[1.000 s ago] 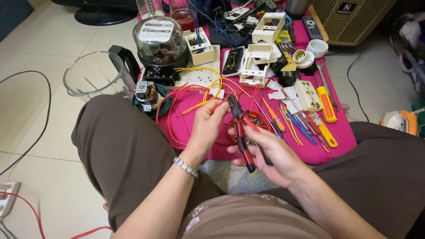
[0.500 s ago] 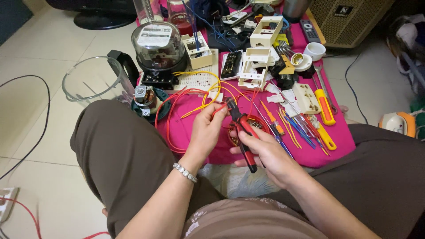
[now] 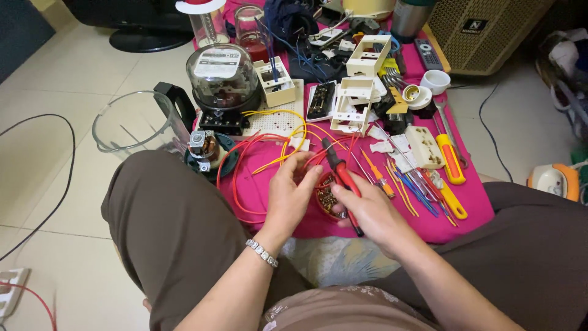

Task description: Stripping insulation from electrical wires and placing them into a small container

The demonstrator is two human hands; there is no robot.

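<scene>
Red wire (image 3: 245, 160) between crowded hands (image 3: 294, 193), pliers (image 3: 343, 178) touching alongside.

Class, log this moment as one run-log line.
left hand: pinching red wire | right hand: gripping red-handled pliers | surface: pink cloth

Pale tiled floor (image 3: 55, 79), evenly lit

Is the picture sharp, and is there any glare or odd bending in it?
Head view: evenly lit and mostly sharp; the left hand and right hand look slightly soft; glare on the glass meter dome and glass jug; edges bow a little.
</scene>
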